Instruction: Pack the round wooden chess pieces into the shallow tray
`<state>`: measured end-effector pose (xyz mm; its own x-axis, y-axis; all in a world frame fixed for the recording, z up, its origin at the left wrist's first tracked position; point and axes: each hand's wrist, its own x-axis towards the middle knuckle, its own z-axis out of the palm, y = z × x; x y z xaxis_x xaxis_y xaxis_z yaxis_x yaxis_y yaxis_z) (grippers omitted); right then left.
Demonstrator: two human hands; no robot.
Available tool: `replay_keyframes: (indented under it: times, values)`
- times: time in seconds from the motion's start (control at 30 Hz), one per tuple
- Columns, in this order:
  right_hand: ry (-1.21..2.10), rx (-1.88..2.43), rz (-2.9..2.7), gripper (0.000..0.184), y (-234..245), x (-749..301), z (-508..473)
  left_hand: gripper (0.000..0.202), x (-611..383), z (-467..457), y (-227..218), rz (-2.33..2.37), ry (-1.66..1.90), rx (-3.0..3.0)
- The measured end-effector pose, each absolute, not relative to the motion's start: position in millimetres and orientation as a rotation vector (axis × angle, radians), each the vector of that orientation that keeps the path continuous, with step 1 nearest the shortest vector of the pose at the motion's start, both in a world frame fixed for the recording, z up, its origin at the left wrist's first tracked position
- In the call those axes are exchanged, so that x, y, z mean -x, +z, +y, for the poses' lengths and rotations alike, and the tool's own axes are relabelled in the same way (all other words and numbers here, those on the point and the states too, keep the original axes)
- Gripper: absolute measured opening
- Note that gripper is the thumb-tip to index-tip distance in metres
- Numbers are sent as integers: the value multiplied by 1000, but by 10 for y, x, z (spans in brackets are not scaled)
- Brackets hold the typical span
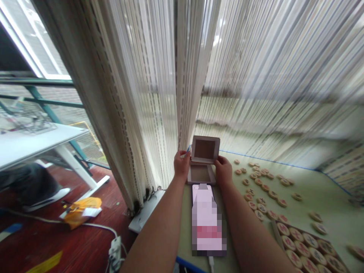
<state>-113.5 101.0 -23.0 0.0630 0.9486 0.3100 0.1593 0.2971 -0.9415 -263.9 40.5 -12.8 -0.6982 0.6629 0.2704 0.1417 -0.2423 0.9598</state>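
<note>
"Main item?"
"Upper panel (205, 149), thin, pale frame, brown recessed middle facing camera."
"Pose?"
"Tilted up, fingers (219, 162) at left edge and lower right corner."
"Below it?"
"Shallow tray (201, 173), same pale rim, brown inside, lying flatter, just beneath. Hinged? Can't tell."
"Blue bit?"
"Slim blue thing (188, 150), slanted beside panel's left edge. Too small to identify."

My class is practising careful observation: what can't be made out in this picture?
In the head view:
Phone screen: covered by mosaic blocks.
Blue object: partly hidden by the left fingers.
Tray: cut off by the bottom edge.
Farthest round pieces: markings too small and blurred.
</note>
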Motion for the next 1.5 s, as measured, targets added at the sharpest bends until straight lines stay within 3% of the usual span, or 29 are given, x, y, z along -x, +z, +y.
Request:
replay_keyframes:
  times: [0.27, 0.37, 0.47, 0.57, 0.8, 0.93, 1.1, 1.23, 1.5]
  values:
    - [786, 1061, -1338, 32, -207, 1149, 883, 29, 2563, 260, -118, 1720, 2036, -1632]
    - [1090, 929, -1095, 37, -208, 1147, 905, 34, 2554, 220, -97, 1722, 2137, -1551]
    - [1504, 648, -869, 24, -143, 1147, 898, 36, 2538, 230, -88, 1763, 2175, -1525]
    - [1732, 500, -813, 11, -49, 1124, 858, 35, 2476, 247, -69, 1797, 1996, -1649]
    - [1981, 147, -610, 31, -8, 1009, 849, 44, 2370, 232, -24, 1733, 1772, -1905]
    - [2009, 144, -636, 45, -5, 954, 850, 57, 2352, 258, -47, 1674, 1759, -1951]
    - [1855, 309, -847, 35, 36, 908, 840, 64, 2279, 240, -63, 1516, 1812, -2031]
    - [1810, 403, -1005, 37, 45, 918, 811, 70, 2246, 128, -76, 1517, 1838, -1986]
    - [1894, 214, -911, 29, 194, 1005, 665, 71, 2130, -111, 66, 1351, 1995, -1498]
